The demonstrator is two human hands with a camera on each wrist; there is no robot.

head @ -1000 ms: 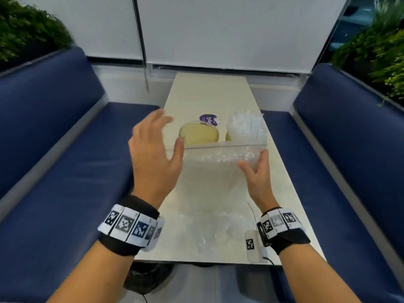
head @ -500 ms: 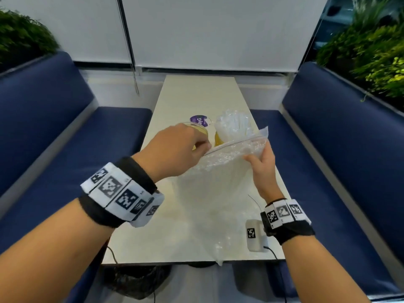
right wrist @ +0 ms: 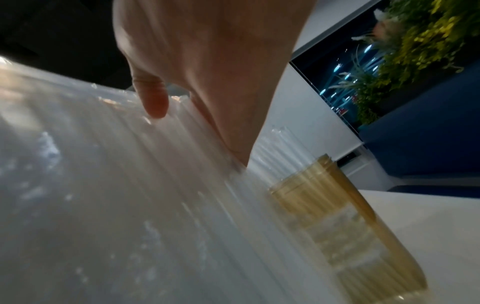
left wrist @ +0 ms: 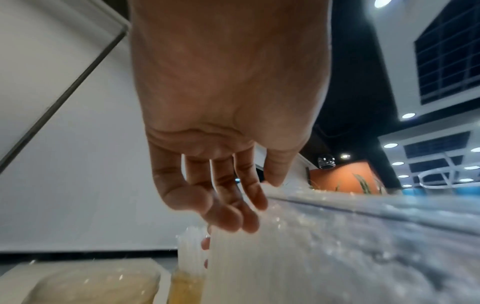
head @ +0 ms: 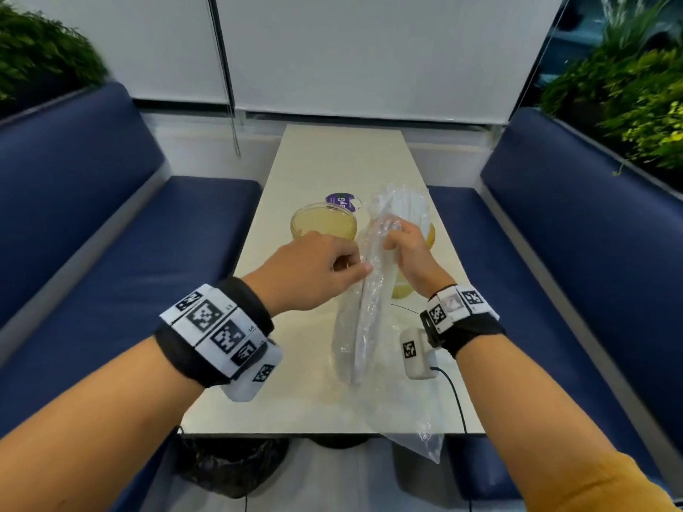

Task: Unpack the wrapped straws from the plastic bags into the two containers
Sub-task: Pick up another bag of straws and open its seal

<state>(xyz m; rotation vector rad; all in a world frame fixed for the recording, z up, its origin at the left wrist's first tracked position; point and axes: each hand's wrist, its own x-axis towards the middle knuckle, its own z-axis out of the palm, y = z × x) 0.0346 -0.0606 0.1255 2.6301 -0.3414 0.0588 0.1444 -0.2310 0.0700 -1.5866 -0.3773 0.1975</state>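
Note:
I hold a clear plastic bag of wrapped straws (head: 360, 315) upright and edge-on over the table. My left hand (head: 364, 267) pinches its left side near the top, and my right hand (head: 388, 230) grips its top end. In the left wrist view the left hand's fingers (left wrist: 233, 214) lie against the bag (left wrist: 324, 246). The right wrist view shows my thumb (right wrist: 153, 100) pressed on the bag (right wrist: 116, 185). Behind the bag stand two yellowish clear containers. The left container (head: 324, 221) holds nothing. The right container (head: 431, 230) is packed with wrapped straws (head: 404, 203).
A flat clear bag (head: 417, 419) lies at the table's near edge and hangs over it. A small white tagged device (head: 415, 351) with a cable sits by my right wrist. A purple round label (head: 342, 201) lies behind the containers. Blue benches (head: 111, 253) flank the table.
The bag has turned from broadside to edge-on and stands more upright. My left hand closed on its side, and my right hand moved in to grip its top end.

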